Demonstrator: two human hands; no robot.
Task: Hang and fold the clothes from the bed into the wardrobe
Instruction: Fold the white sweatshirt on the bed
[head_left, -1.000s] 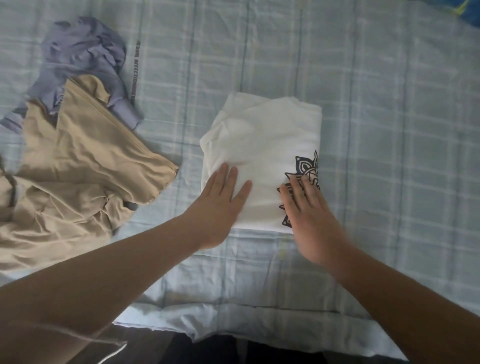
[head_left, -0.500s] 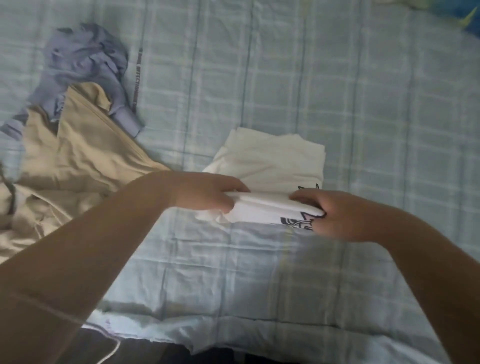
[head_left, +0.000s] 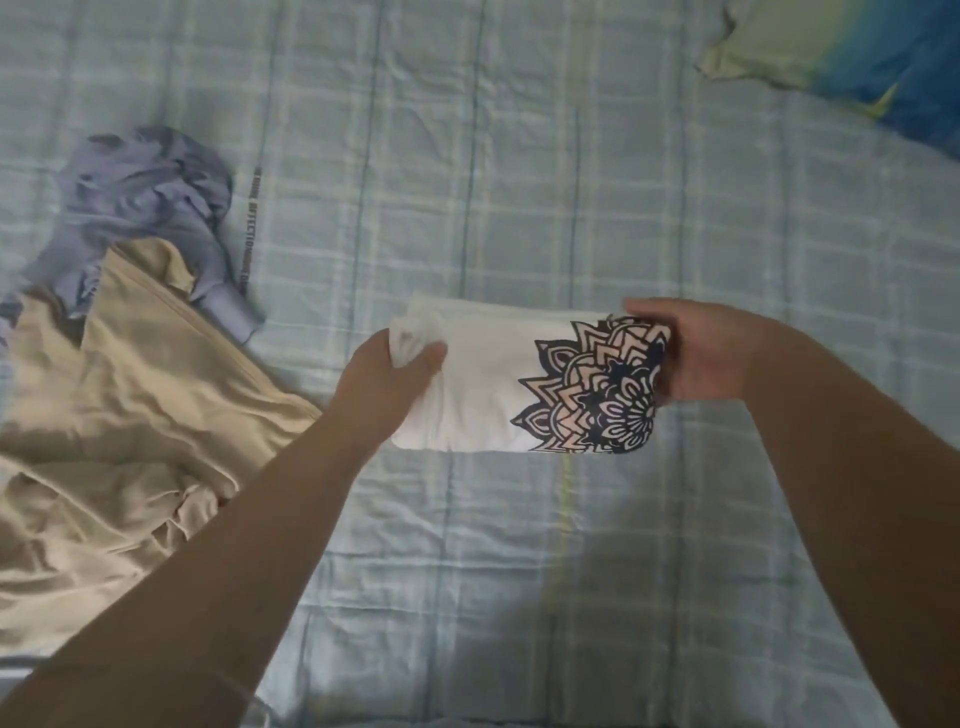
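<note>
A folded white T-shirt (head_left: 483, 384) with a dark mandala print is held up off the bed between both hands. My left hand (head_left: 387, 382) grips its left end, thumb over the top. On the right end, my right hand (head_left: 696, 358) grips the printed side, fingers hidden behind the cloth. A crumpled beige garment (head_left: 130, 415) lies on the bed at the left. Behind it sits a bunched lavender garment (head_left: 145, 208).
The bed is covered by a pale blue checked sheet (head_left: 519, 156). A pillow (head_left: 857, 57) in yellow-green and blue lies at the far right corner. The near edge of the bed runs along the bottom of the view.
Both hands went from pressing flat on the folded T-shirt to gripping its two ends. The shirt has been folded over once more and lifted off the sheet.
</note>
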